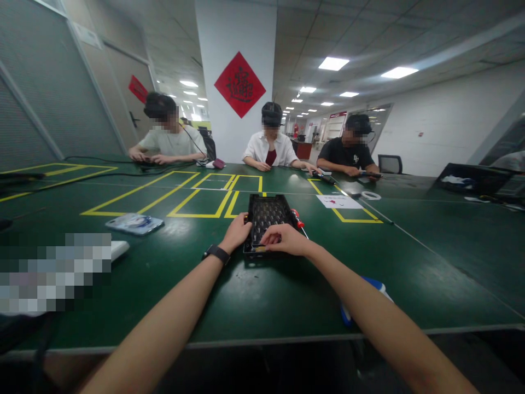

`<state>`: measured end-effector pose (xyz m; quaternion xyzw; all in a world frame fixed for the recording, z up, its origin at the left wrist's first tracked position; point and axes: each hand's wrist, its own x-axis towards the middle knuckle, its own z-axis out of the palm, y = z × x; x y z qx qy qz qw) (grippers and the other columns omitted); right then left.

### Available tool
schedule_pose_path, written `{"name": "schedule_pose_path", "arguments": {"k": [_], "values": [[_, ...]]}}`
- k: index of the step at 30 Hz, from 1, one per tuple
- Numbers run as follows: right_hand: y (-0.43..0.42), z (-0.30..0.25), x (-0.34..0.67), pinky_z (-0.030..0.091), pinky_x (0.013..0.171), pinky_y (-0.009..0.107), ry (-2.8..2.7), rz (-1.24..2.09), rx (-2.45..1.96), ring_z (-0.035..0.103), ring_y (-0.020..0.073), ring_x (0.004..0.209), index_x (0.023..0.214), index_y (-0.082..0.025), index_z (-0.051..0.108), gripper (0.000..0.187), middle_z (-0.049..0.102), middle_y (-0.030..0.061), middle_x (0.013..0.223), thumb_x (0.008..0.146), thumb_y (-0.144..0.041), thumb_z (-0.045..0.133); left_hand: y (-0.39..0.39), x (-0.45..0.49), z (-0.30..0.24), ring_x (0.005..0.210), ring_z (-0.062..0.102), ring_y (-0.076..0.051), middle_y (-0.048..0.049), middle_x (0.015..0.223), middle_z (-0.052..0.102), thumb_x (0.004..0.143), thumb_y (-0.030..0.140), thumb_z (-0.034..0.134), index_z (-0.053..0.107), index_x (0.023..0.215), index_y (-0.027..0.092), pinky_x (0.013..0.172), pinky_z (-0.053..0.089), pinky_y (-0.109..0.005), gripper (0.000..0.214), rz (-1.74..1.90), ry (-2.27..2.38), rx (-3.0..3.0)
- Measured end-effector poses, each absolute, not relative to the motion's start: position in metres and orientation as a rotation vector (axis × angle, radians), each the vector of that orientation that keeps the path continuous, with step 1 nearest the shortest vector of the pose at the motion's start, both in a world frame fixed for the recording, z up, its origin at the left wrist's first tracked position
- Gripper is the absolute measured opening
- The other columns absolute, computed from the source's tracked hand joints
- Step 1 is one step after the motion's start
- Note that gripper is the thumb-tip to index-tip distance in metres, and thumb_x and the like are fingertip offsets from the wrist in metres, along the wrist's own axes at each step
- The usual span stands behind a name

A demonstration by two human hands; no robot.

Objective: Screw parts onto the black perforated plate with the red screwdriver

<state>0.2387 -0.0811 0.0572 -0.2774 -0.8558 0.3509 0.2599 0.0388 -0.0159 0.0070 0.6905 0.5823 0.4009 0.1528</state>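
Observation:
A black gridded tray (267, 213) lies on the green table (254, 295) in front of me. My left hand (237, 232) grips the tray's near left edge, fingers curled round it; a dark watch is on that wrist. My right hand (286, 239) rests on the tray's near edge, fingers pinched together on a small part that I cannot make out. A red-handled screwdriver (297, 219) lies against the tray's right side.
A blue-and-white object (379, 287) lies under my right forearm. A clear packet (134, 223) lies to the left, a white sheet (338, 201) and a tape roll (371, 195) to the right. Three people sit at the far side. Yellow tape marks boxes on the table.

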Motion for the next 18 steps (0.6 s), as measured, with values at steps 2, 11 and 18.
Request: {"name": "schedule_pose_path", "arguments": {"k": [2,11,18], "values": [[-0.080,0.057,0.239,0.048,0.066,0.023,-2.288,0.987,-0.761,0.060,0.0114,0.069,0.089,-0.012,0.064,0.031,0.066,0.0047,0.077,0.066,-0.031,0.067,-0.016,0.039,0.007,0.113,0.048,-0.022,-0.0127,0.121,0.054,0.073,0.019,0.042,0.049,0.118,0.011,0.098,0.036,-0.034,0.045,1.151,1.661,1.985],[-0.084,0.058,0.239,0.047,0.066,0.024,-2.323,0.907,-0.759,0.060,0.0122,0.071,0.088,-0.012,0.065,0.030,0.066,0.0053,0.080,0.067,-0.033,0.067,-0.018,0.040,0.010,0.113,0.049,-0.022,-0.0129,0.120,0.054,0.073,0.018,0.043,0.049,0.117,0.011,0.097,0.036,-0.034,0.045,1.138,1.680,1.972],[-0.085,0.066,0.242,0.041,0.085,0.031,-2.449,0.571,-0.761,0.056,0.0163,0.092,0.084,-0.018,0.068,0.022,0.065,0.0057,0.088,0.066,-0.030,0.069,-0.018,0.040,0.010,0.112,0.050,-0.021,-0.0127,0.119,0.055,0.073,0.018,0.043,0.049,0.117,0.011,0.098,0.036,-0.034,0.044,1.152,1.672,1.973]]}}
